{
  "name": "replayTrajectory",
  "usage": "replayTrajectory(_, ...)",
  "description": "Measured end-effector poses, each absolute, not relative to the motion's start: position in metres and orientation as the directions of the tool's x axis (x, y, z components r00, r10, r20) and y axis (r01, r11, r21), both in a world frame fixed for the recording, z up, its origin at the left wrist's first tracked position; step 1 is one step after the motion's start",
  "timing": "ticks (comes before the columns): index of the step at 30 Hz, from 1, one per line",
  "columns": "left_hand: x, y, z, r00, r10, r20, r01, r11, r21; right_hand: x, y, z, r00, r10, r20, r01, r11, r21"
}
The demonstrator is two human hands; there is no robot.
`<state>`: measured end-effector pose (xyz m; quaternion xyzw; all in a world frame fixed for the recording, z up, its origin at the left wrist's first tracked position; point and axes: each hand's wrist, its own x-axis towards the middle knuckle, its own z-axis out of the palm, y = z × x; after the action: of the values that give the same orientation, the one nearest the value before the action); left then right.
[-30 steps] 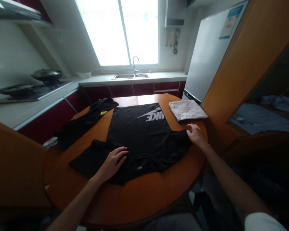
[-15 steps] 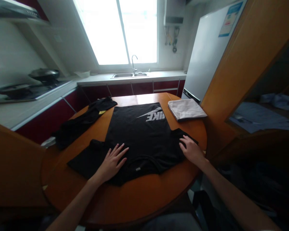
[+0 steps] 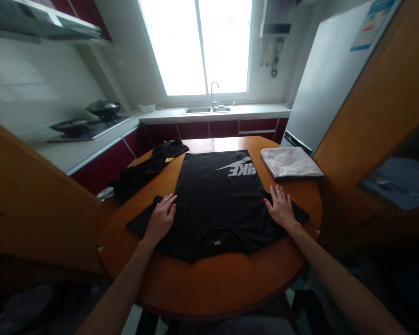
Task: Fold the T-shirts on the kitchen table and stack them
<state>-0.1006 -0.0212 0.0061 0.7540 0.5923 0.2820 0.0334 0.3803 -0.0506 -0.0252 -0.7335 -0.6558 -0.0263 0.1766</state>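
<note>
A black T-shirt (image 3: pixel 216 200) with a white printed logo lies spread on the round wooden table (image 3: pixel 209 288), its collar toward me and its hem toward the window. My left hand (image 3: pixel 161 216) rests on it where the left-hand sleeve meets the body, fingers stretched out and holding nothing. On the opposite sleeve, near its join with the body, lies my right hand (image 3: pixel 281 207), palm down with the fingers spread. Both sleeves point outward, each partly covered by a hand.
Folded pale cloth (image 3: pixel 291 163) lies at the table's back right. A crumpled dark garment (image 3: pixel 150 167) with a yellow patch stretches along the back left edge. Beyond are a sink (image 3: pixel 199 110), a stove with pans (image 3: pixel 103 109) and a white fridge (image 3: pixel 328 70).
The view has swung left. My left hand has moved outward from the shirt's body to the sleeve join, and my right hand has shifted inward and slightly away from me.
</note>
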Motion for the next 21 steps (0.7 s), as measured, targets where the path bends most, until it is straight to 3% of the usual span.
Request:
replayTrajectory(3, -0.122, -0.024, 0.01, -0.012, 0.912, 0.409, 0.891, -0.176, 0.418, 0.381, -0.052, -0.022, 0.117, 0.919, 0.376, 0.972, -0.027, -0.235)
replayTrajectory(7, -0.132, -0.042, 0.001, 0.033, 0.961, 0.276, 0.944, -0.121, 0.308, 0.363, -0.054, -0.021, -0.014, 0.892, 0.452, 0.945, 0.159, -0.285)
replayTrajectory(10, -0.125, -0.055, -0.003, 0.055, 0.991, 0.124, 0.972, -0.081, 0.219, 0.342, -0.06, -0.028, -0.223, 0.881, 0.417, 0.895, 0.354, -0.27)
replayTrajectory(13, -0.116, -0.062, 0.003, 0.004, 0.982, 0.191, 0.979, -0.043, 0.201, 0.33, -0.067, -0.032, -0.323, 0.879, 0.349, 0.884, 0.413, -0.221)
replayTrajectory(16, -0.106, -0.067, 0.01, 0.119, 0.954, 0.274, 0.963, -0.178, 0.201, 0.328, -0.071, -0.027, -0.301, 0.879, 0.37, 0.899, 0.391, -0.196)
replayTrajectory(21, -0.09, -0.077, 0.004, 0.334, 0.935, 0.115, 0.923, -0.349, 0.159, 0.312, -0.087, -0.018, -0.373, 0.863, 0.34, 0.849, 0.465, -0.249)
